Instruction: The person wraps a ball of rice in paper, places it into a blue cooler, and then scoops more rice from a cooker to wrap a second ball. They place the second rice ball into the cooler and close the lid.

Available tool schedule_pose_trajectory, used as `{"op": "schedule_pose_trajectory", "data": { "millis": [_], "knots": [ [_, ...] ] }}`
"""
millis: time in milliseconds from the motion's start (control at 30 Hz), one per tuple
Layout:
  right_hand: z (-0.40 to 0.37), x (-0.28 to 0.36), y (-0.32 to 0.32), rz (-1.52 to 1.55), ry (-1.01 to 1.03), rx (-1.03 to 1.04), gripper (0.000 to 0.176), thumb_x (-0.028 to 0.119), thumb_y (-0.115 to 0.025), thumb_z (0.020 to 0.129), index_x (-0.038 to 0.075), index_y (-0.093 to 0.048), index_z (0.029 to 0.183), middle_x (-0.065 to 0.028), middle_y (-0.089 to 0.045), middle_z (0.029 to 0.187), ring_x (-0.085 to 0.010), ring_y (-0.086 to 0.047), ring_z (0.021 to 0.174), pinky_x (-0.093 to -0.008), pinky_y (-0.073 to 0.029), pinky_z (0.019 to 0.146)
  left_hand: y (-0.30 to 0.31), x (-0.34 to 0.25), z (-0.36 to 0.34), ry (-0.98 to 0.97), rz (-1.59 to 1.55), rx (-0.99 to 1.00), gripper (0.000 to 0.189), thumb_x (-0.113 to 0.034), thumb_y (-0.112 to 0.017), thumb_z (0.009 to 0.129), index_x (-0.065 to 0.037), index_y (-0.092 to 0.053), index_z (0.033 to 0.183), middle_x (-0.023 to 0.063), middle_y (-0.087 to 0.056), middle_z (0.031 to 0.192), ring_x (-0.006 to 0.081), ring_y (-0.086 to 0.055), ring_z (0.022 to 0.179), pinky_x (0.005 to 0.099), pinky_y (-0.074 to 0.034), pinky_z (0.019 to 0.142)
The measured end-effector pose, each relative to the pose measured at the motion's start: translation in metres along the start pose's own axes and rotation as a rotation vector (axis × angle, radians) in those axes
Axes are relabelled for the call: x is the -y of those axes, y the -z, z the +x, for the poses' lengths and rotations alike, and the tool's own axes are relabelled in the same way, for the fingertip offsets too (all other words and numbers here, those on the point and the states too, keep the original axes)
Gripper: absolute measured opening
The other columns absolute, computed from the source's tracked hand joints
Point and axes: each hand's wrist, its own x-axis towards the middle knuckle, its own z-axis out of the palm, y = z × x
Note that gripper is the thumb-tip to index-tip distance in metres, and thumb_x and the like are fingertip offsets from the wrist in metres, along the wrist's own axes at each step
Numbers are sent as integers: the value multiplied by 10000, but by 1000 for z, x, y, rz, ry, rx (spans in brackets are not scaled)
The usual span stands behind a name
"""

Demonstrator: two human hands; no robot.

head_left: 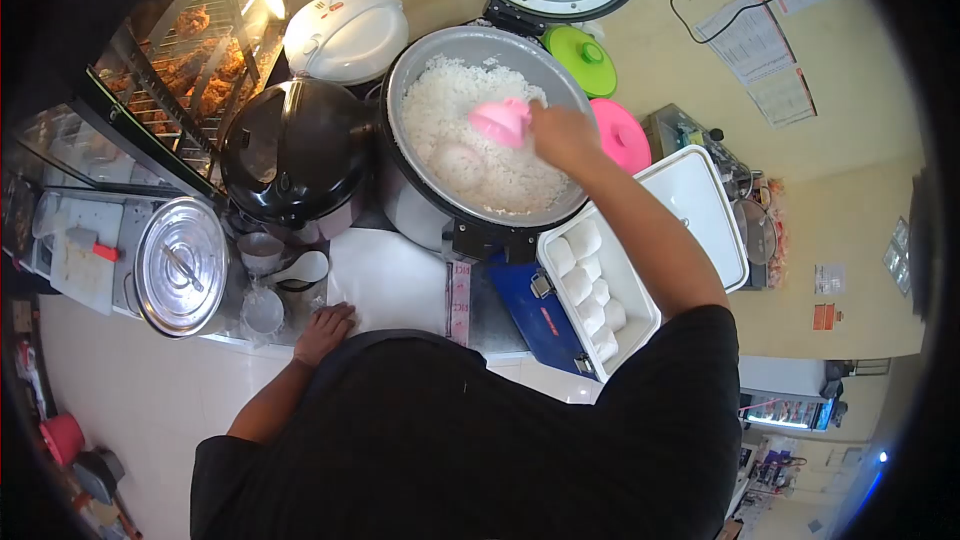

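A large open rice cooker [404, 58] full of white rice [450, 105] stands in front of me. Over the rice, my right hand [562, 136] is closed around the handle of a pink plastic cup [498, 124]. Below the cup, a rounded, pinkish-white mound [460, 167] shows in the rice. My left hand [325, 333] lies with fingers stretched out at the counter's front edge, by the corner of a white paper sheet [388, 282]. To the right, a blue and white cooler box [540, 315] stands open, holding several white wrapped bundles [590, 285].
A black rice cooker [295, 150], a white cooker [345, 35] and a lidded steel pot [180, 265] stand left. Behind them is a lit display case [190, 70] with fried food. Green [580, 60] and pink [622, 135] lids sit right of the open cooker.
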Motion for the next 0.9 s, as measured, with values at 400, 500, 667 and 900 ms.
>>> {"op": "schedule_pose_trajectory", "data": {
  "millis": [400,500,667,900],
  "knots": [
    [-62,59,29,94,191,178,233,123,-603,898,13,-635,1102,-205,-725,1003,-375,-725,940,-473,-580,796,-12,6,-5,-10,76,13,348,-239,-567,928,-124,-592,1255,65,-479,1503,253,-433,1404,453,-375,1108],
    [-74,56,46,48,158,200,228,149,-605,913,20,-639,1097,-203,-727,993,-374,-726,934,-474,-578,801,-16,7,-7,-16,80,9,346,-247,-571,927,-118,-596,1248,65,-483,1502,252,-435,1405,456,-374,1109],
    [-63,27,61,80,270,240,263,237,-620,949,35,-609,1116,-226,-706,946,-402,-712,879,-529,-557,764,-19,11,-6,6,53,28,351,-241,-561,930,-107,-586,1253,65,-495,1491,249,-443,1402,452,-365,1118],
    [-19,23,24,63,106,41,305,212,-563,971,48,-522,1225,-255,-695,1006,-414,-712,854,-555,-550,746,-9,4,-4,22,15,57,404,-234,-536,924,-94,-556,1302,68,-486,1495,252,-417,1430,445,-331,1158]
  ]
}}
